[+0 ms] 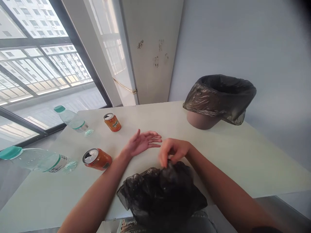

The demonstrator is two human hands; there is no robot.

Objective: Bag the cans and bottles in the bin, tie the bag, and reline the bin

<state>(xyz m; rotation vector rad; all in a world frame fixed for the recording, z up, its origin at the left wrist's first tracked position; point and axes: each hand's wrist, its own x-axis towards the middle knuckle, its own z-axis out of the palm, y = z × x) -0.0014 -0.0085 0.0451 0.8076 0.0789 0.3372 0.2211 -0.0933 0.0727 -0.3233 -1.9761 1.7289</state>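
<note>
My right hand (173, 151) is closed, pinching the top of a crumpled black plastic bag (161, 194) that rests at the near edge of the white table (243, 155). My left hand (143, 141) hovers open just to the left of it, palm up, fingers spread, holding nothing. Two orange soda cans stand further left: one (97, 159) near my left forearm, another (112, 122) farther back.
Two clear water bottles with teal caps stand at the left, one (73, 119) at the back and one (36, 159) nearer. A bin lined with a black bag (218, 100) stands at the back right. A large window fills the left side.
</note>
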